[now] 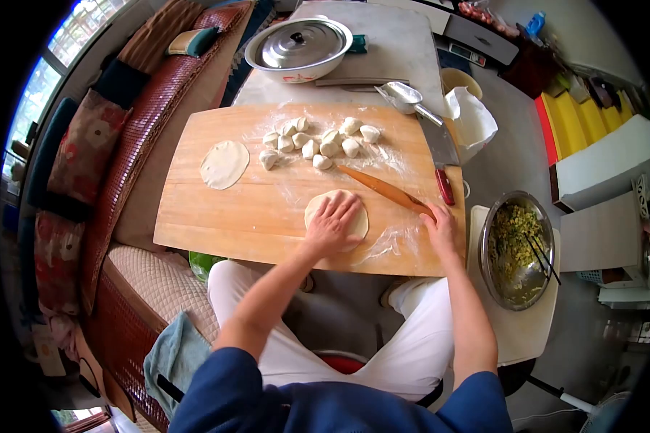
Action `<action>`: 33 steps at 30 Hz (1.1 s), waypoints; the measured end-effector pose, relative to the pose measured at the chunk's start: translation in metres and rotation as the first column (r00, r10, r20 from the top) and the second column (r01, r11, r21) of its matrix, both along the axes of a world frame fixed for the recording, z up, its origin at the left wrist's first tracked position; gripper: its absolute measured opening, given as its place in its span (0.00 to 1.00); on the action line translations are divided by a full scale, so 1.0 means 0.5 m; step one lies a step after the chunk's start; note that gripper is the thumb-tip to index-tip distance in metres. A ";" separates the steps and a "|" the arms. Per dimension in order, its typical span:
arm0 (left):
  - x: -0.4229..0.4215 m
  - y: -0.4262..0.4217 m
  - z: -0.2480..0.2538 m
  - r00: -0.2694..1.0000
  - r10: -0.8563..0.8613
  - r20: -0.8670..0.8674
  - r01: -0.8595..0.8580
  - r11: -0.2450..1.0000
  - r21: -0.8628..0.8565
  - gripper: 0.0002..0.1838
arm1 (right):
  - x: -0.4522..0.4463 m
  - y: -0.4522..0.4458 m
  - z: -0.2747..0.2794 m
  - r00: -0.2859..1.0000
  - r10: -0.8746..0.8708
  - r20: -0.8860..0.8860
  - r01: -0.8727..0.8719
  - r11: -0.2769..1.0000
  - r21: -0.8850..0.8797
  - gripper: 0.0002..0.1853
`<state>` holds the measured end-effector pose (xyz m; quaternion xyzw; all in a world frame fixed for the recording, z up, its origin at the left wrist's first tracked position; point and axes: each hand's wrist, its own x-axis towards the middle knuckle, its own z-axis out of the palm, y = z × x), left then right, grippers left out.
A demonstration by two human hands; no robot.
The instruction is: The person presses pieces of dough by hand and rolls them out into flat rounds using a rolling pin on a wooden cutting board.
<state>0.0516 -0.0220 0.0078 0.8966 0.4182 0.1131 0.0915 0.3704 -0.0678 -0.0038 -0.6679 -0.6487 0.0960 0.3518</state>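
Observation:
My left hand (334, 224) lies with its fingers spread on a flat round of dough (359, 209) near the front edge of the wooden board (217, 216). To the right, my right hand (440, 227) has its fingers around the near end of a tapered wooden rolling pin (383, 189), which slants away to the left. Another flattened dough round (224, 164) rests alone on the board's left part. Several floury lumps of dough (329, 148) sit in a cluster beyond my hands, with loose flour around them.
A metal bowl of chopped filling (516, 249) with dark chopsticks stands at the right. Along the board's right side lie a cleaver (440, 148) with a red handle and a metal scoop (404, 97). A lidded basin (300, 47) is at the back, a sofa (133, 137) at left.

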 end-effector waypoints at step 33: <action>-0.005 0.075 0.020 0.836 0.530 0.145 -0.525 0.848 -0.074 0.43 | -0.054 0.088 0.024 0.981 0.192 0.019 -0.189 0.974 -0.123 0.21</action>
